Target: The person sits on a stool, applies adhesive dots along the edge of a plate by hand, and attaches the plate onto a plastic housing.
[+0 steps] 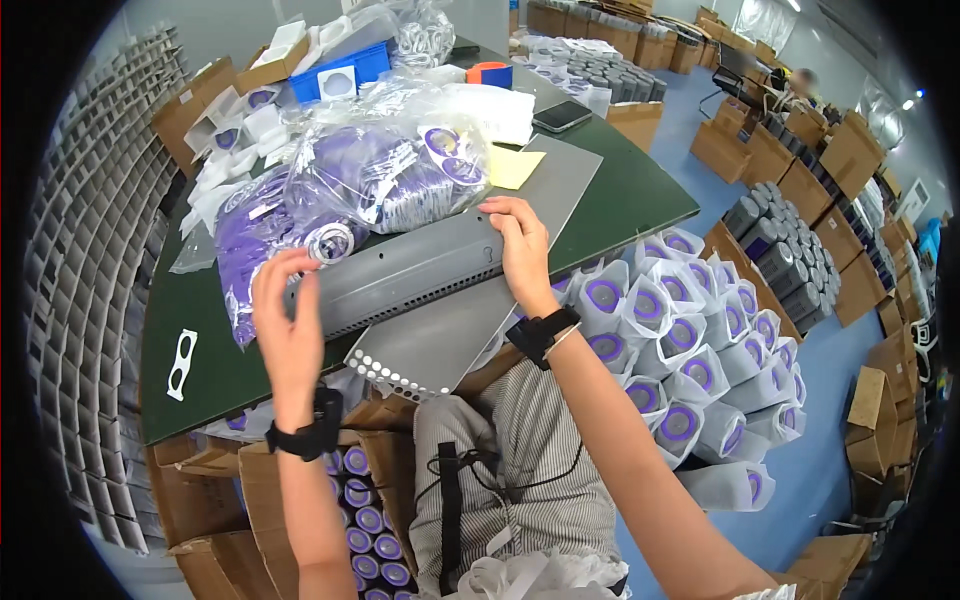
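Observation:
A long dark-grey cylindrical housing (410,273) lies slantwise between my hands, with rows of small slots along its near lower side and a small hole in its upper face. My left hand (288,300) is curled around its left end, fingers on top. At the other end my right hand (522,245) grips it with the fingers over the far edge. Beneath it a grey sheet (455,335), dotted with round white stickers along one edge, rests over the table edge. Just beyond the housing sit clear bags of purple and white parts (375,175).
Beside the dark green table (225,365) stand many wrapped purple-ended cylinders (690,345). An open carton (365,520) of similar cylinders is below. A white two-holed piece (182,365), yellow paper (515,167), a phone (562,116) and a blue bin (342,74) lie on the table.

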The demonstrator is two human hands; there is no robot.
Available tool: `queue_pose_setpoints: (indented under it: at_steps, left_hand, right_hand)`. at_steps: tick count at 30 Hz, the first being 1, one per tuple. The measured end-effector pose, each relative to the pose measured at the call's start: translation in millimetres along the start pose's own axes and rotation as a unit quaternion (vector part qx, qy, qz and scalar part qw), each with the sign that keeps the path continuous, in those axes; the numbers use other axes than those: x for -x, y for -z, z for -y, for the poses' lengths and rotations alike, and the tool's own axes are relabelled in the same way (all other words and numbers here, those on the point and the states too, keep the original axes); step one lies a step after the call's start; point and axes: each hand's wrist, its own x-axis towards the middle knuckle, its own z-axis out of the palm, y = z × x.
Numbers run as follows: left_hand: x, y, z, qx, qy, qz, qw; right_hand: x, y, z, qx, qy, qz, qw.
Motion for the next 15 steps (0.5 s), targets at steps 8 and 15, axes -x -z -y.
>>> queue_pose_setpoints:
  at_steps: [8, 15]
  left_hand:
    - [30, 13, 84, 0.164, 0.114, 0.017, 0.980]
    - [23, -4, 102, 0.212, 0.168, -0.057, 0.961]
  right_hand:
    - [-6, -6, -1, 0.016, -0.036, 0.018, 0.999]
    - [-16, -7, 4, 0.061, -0.102, 0.043, 0.992]
